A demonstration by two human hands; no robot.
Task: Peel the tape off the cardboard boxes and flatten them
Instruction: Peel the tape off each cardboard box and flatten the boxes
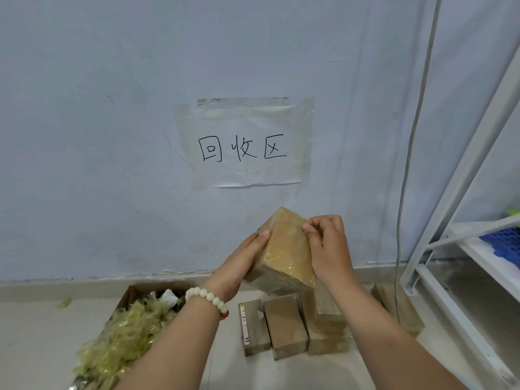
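Note:
I hold a small cardboard box wrapped in yellowish clear tape up in front of the wall. My left hand grips its left side from below, thumb on the top face. My right hand has thumb and fingers curled at the box's upper right edge, pinching the tape there. Several more taped cardboard boxes lie on the floor below my hands.
An open cardboard carton at the lower left holds a heap of peeled tape. A white metal shelf with a blue crate stands at the right, a cable hanging beside it. A paper sign is taped to the wall.

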